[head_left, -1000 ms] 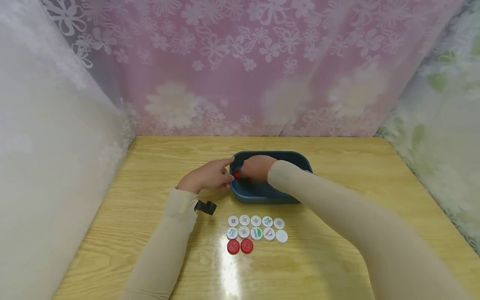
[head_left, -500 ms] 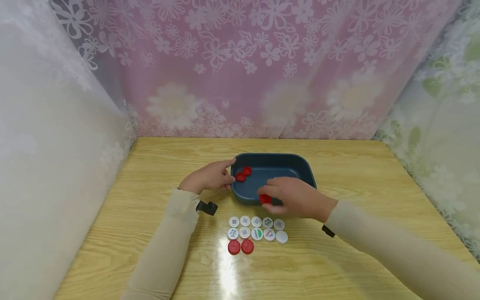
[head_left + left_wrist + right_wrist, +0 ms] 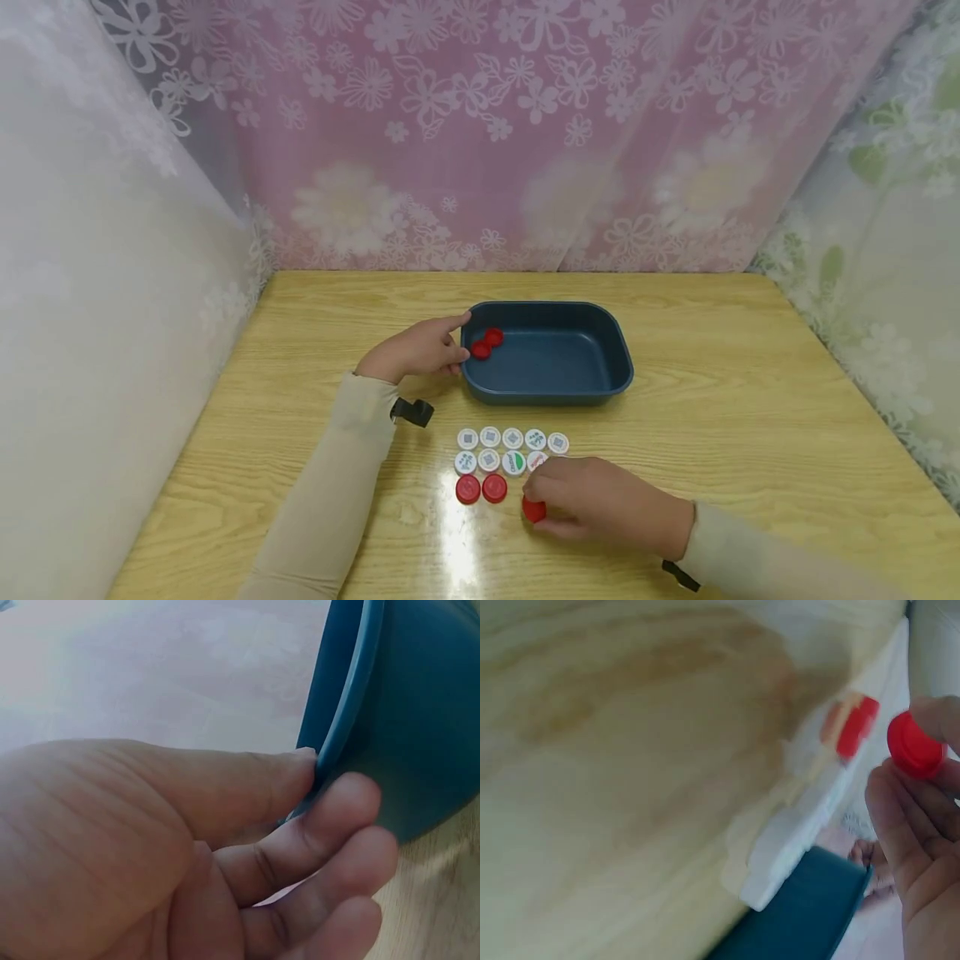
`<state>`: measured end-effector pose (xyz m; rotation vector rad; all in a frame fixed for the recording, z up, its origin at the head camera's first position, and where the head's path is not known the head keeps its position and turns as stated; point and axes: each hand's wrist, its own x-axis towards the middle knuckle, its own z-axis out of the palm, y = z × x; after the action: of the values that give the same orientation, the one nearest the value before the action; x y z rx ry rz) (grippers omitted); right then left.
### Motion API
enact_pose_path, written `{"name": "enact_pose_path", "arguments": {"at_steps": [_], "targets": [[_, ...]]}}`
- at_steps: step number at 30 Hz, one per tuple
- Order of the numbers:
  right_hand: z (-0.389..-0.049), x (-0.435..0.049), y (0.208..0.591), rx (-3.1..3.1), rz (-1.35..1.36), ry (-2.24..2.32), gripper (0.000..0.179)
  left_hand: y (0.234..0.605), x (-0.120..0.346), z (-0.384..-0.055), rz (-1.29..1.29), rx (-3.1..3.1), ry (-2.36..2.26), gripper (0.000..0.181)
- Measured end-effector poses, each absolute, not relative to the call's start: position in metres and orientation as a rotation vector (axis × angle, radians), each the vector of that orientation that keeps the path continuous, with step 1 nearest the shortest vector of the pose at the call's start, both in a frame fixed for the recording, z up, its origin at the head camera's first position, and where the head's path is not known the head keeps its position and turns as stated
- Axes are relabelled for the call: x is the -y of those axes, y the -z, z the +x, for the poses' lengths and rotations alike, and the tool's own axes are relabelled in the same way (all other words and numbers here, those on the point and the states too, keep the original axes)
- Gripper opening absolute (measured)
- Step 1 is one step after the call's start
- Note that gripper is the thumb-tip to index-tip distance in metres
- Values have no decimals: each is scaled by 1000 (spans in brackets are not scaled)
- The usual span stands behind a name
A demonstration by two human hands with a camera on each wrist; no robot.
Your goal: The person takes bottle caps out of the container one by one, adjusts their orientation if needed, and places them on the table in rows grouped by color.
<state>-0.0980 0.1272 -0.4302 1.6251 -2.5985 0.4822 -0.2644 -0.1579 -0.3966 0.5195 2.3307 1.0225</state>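
A dark blue, rounded rectangular basin (image 3: 547,395) sits on the wooden table. At its left end my left hand (image 3: 412,350) holds the rim, thumb and index finger at the edge; in the left wrist view the other fingers bend against the outer wall. Two red bottle caps (image 3: 482,350) lie inside it at the left. My right hand (image 3: 600,500) pinches another red bottle cap (image 3: 534,509) close to the table, right of two red caps (image 3: 494,488). Above these are two rows of white caps (image 3: 513,438), partly covered by my right hand.
A pink flowered curtain (image 3: 465,167) hangs behind the table's far edge. Pale flowered cloth hangs at the left (image 3: 127,292) and right (image 3: 885,208). The white cap rows lie between the basin and the red caps.
My right hand has come out of the basin with a red cap and moved down toward the near side, beside the two red caps. My left hand has stayed at the basin's rim.
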Motion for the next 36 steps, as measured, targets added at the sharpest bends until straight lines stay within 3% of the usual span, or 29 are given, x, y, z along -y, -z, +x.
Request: {"name": "enact_pose_path", "arguments": {"at_steps": [6,13,21,36], "targets": [[-97,-122,442,2437,1717,-249,20,397,159,-265,526,-2338,-1023,72],[-96,-122,446,2453,1746,-53,9,398,159,-265,535,-2338,-1017,72],[-97,-118,445,2538,1628,-49,17,402,161,-268,538,-2355,-1012,72],[-100,-115,446,2530,1529,-129,9,398,159,-265,523,-2367,-997,72]]}}
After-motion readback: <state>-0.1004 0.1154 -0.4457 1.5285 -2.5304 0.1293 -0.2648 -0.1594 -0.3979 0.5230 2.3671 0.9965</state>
